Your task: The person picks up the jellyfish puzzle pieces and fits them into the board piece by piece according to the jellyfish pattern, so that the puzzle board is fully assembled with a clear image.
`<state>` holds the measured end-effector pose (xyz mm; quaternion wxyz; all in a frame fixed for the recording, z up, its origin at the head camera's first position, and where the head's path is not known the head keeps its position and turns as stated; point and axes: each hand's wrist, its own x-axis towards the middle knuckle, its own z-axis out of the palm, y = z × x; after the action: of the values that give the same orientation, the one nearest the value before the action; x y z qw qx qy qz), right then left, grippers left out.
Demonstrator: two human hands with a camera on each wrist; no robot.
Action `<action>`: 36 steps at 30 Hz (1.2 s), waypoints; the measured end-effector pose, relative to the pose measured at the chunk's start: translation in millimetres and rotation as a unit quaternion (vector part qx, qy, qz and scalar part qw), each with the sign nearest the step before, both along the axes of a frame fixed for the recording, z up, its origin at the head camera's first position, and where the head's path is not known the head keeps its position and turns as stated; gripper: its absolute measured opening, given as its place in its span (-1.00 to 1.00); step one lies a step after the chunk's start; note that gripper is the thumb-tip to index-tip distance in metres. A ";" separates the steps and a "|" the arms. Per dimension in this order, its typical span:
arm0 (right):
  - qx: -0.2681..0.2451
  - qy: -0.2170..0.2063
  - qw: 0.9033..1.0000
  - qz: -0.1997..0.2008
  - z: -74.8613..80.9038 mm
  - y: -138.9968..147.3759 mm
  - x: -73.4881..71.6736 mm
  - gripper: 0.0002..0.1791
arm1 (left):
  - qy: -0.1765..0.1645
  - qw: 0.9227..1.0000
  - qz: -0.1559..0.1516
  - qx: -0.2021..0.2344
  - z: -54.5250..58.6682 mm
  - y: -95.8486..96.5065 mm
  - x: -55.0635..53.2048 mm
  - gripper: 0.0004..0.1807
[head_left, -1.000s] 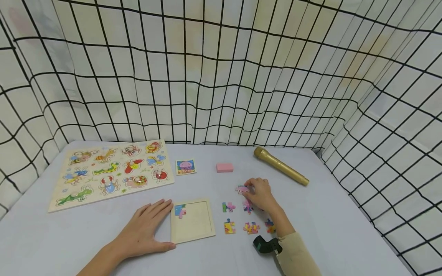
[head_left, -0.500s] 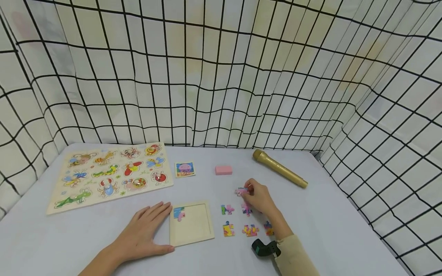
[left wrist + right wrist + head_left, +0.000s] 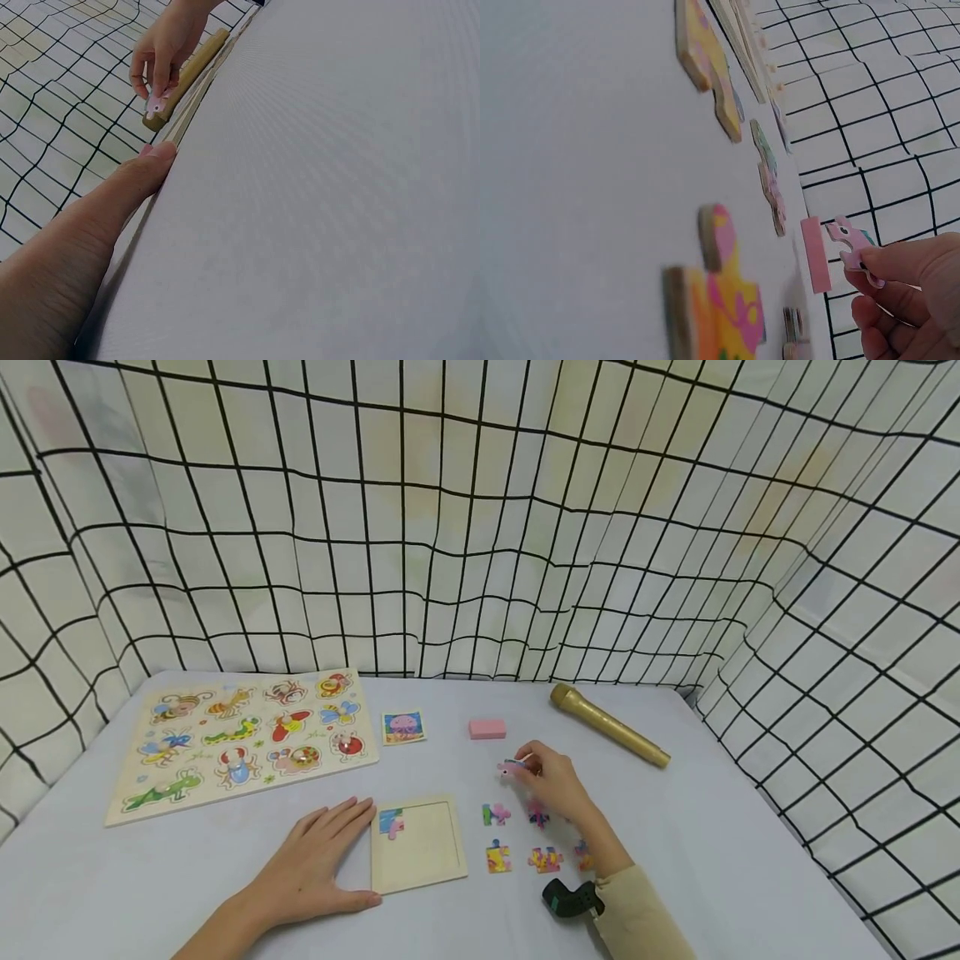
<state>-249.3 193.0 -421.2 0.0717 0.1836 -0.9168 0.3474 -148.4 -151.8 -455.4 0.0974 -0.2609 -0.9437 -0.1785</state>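
My right hand (image 3: 555, 783) pinches a pink jigsaw piece (image 3: 512, 769) between thumb and fingers, above the loose pieces. In the right wrist view the same pink piece (image 3: 855, 247) shows an eye and a bit of blue-green at its edge. My left hand (image 3: 318, 860) lies with fingers spread along the left side of a square wooden puzzle tray (image 3: 420, 852), fingertips and thumb at its edge. One blue and pink piece (image 3: 391, 823) sits in the tray's upper left corner. Several loose jigsaw pieces (image 3: 498, 857) lie in two rows right of the tray.
A large insect puzzle board (image 3: 247, 735) lies at the back left. Beside it are a small jellyfish picture card (image 3: 404, 727) and a pink block (image 3: 487, 728). A gold microphone (image 3: 609, 725) rests at the back right. Black-gridded white netting (image 3: 465, 527) encloses the table.
My right hand has lifted the pink piece and moved it slightly left, uncovering more of the piece below. My left hand stays at the tray.
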 end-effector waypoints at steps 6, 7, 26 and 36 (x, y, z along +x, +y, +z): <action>0.013 0.017 0.999 0.030 4.7 -16.4 3.5 -0.86 | 0.001 1.000 0.000 0.001 -0.1 0.0 0.9 0.16; 0.013 0.020 0.999 0.038 5.6 -18.8 4.4 -0.86 | 0.001 1.000 0.000 0.001 -0.2 0.0 1.0 0.16; -0.044 -0.016 0.991 0.123 14.1 -68.3 12.6 -0.83 | -0.005 1.000 0.004 -0.002 -0.4 0.2 0.7 0.16; -0.034 -0.028 0.987 0.155 7.7 -88.1 19.4 -0.85 | -0.013 1.000 0.003 -0.004 1.9 1.2 2.2 0.16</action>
<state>-229.9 104.9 -413.5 -0.0026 0.3115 -0.8665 0.3902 -146.1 -150.7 -453.6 0.0846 -0.2559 -0.9465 -0.1777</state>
